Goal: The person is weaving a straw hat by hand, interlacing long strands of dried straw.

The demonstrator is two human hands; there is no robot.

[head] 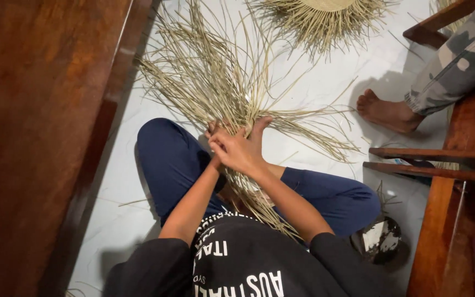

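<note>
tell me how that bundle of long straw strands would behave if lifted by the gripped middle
The straw bundle would probably droop and splay, since its thin strands already fan loosely over the floor. It looks light for its size. Loose strands might slip from both hands, right hand foremost.

A white floor is reflecting soft light. Dark polished wooden furniture is standing at the left, and a brown wooden chair at the right.

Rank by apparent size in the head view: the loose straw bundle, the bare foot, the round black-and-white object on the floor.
1. Straw bundle, gripped by both hands, by far the largest.
2. Bare foot and round black-and-white object: look about alike, and the object is partly hidden by a knee, so no ranking.
</note>
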